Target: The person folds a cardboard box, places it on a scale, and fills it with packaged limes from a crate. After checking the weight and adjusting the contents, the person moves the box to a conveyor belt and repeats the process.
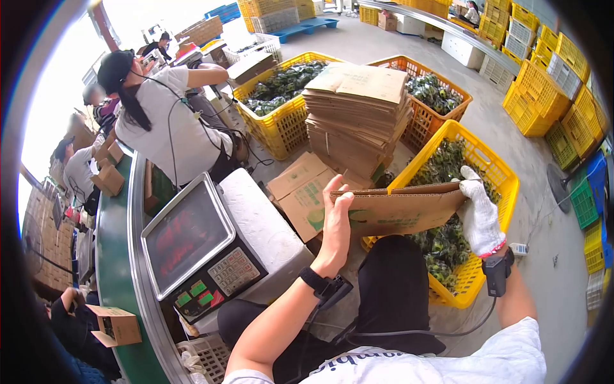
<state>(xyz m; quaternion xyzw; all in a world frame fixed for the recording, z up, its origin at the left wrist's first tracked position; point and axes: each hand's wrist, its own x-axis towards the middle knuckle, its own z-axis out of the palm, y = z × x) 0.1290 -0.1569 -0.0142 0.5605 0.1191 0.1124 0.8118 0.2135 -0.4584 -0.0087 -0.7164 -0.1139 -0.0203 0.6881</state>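
A folded-flat cardboard box with green print spans the space between my hands, above my lap. My bare left hand is closed on its left end, thumb and fingers at the edge. On the right end, my right hand grips the cardboard in a white knit glove. Beneath and behind it stands a yellow crate holding dark green bagged items. Another flattened box lies left of my left hand, beside a tall stack of flat boxes.
A weighing scale stands at my left, beside a green conveyor carrying an open box. A co-worker sits ahead left. Filled crates stand beyond the stack; stacked yellow crates are at right, near a fan.
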